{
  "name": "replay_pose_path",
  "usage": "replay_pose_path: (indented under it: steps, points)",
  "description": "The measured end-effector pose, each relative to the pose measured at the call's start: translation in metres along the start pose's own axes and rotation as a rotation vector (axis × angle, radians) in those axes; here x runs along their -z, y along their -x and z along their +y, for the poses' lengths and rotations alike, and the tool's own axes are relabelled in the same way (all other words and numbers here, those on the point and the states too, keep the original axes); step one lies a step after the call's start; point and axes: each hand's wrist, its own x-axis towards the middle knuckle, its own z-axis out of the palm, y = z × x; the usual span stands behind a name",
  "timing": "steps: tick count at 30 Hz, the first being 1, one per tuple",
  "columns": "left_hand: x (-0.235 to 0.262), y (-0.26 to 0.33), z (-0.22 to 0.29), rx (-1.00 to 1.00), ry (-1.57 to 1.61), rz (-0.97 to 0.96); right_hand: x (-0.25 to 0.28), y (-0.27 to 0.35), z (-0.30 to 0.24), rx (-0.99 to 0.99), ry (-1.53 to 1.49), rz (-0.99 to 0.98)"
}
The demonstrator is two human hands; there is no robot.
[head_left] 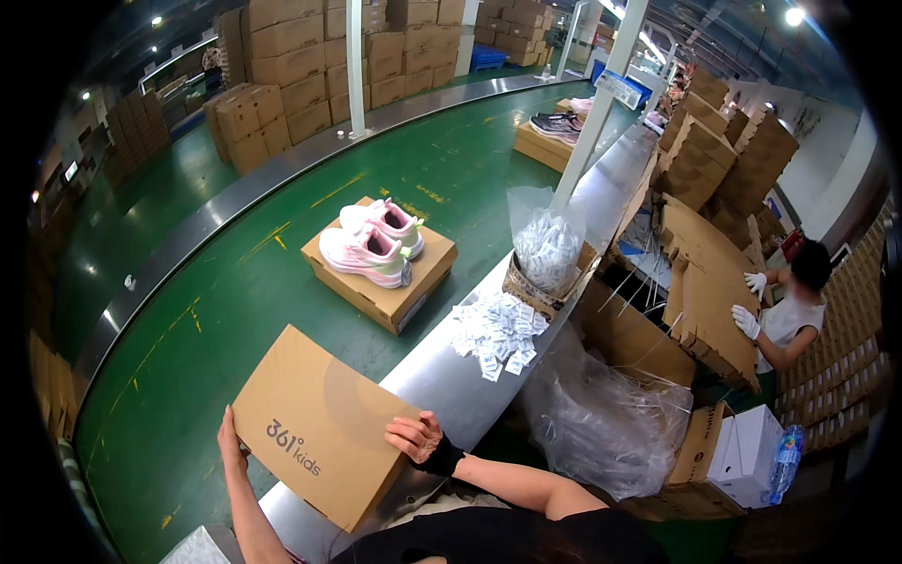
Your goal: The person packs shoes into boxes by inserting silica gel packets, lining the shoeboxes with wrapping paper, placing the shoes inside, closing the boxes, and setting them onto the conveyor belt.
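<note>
Your left hand (229, 442) and right hand (416, 436) grip opposite edges of the brown, rectangular cardboard shoebox (318, 414) between them — best keep both holds even.

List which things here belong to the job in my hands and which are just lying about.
Likely the job's:
cardboard box, between left hand and right hand
pink sneakers
loose white packets

Probably just lying about:
crumpled clear plastic
plastic bottle

Cardboard box (329, 414) with hidden inside, co-worker (787, 324) with blurred face, white packets (498, 331) with illegible markings
</note>
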Motion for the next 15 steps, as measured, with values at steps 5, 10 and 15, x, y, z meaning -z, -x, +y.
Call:
replay_pose_path:
  steps: [5,10,15]
  points:
    - [-0.018,0.019,0.003,-0.049,0.03,0.05,-0.005,-0.004,0.003,-0.031,0.009,0.009]
    - [-0.049,0.047,-0.023,-0.059,0.565,-0.286,-0.02,-0.006,0.006,-0.058,0.09,0.009]
    - [-0.043,0.062,-0.038,-0.004,0.599,-0.48,-0.03,-0.006,-0.005,-0.039,0.054,-0.044]
